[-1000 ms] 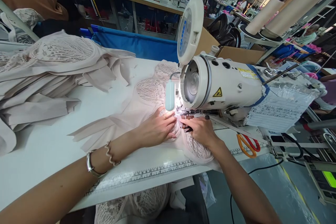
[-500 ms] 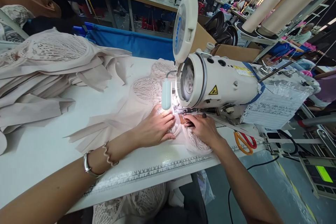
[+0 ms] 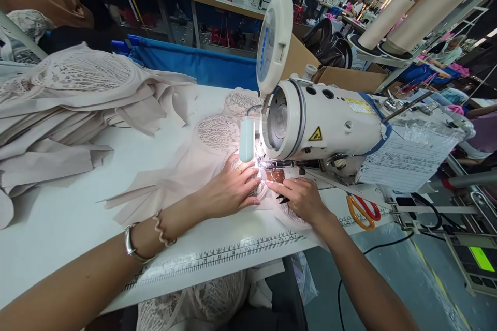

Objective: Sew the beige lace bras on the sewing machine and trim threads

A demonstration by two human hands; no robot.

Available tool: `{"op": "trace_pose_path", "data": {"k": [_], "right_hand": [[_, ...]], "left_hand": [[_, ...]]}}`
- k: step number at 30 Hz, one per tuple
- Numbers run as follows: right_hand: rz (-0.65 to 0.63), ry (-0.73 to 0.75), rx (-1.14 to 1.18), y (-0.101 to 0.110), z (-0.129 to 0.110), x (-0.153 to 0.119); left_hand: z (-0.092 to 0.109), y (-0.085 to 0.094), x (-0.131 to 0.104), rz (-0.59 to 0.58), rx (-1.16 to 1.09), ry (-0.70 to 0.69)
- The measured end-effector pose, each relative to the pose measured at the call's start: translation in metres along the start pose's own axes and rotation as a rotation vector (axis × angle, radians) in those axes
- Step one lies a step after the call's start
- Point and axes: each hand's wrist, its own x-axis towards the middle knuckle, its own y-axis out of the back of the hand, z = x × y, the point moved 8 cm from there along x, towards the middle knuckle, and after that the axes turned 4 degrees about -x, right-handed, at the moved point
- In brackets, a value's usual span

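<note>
Pale pink lace bra pieces (image 3: 217,133) lie on the white table under the head of a sewing machine (image 3: 322,119). My left hand (image 3: 229,189) rests flat on the fabric just left of the needle area, fingers stretched out and pressing it down. Close to the lit presser foot, my right hand (image 3: 301,197) has its index finger extended onto the fabric edge. Two dark pointed tips, looking like thread snips (image 3: 283,199), stick out from under its curled fingers. A small pale-green lamp (image 3: 246,139) lights the spot; the needle itself is hard to make out.
A stack of matching bra pieces (image 3: 77,93) covers the table's left. Orange-handled scissors (image 3: 359,212) lie at the right, near the printed ruler (image 3: 233,251) along the front edge. Behind stands a blue cloth bin (image 3: 194,64). More lace pieces (image 3: 209,300) rest on my lap.
My right hand has drawn back slightly toward me, exposing a brown patch by the presser foot and the dark tips below its fingers. My left hand stays nearly in place.
</note>
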Motion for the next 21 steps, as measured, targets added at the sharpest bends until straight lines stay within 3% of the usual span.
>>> {"op": "trace_pose_path", "data": {"k": [10,21], "right_hand": [[-0.157,-0.123,0.047,-0.016,0.011,0.013],[-0.242,-0.212,0.105,-0.024,0.019,0.029]], "left_hand": [[-0.006,-0.001,0.001,-0.015,-0.018,0.023],[-0.017,-0.003,0.004,-0.007,-0.031,0.127]]}}
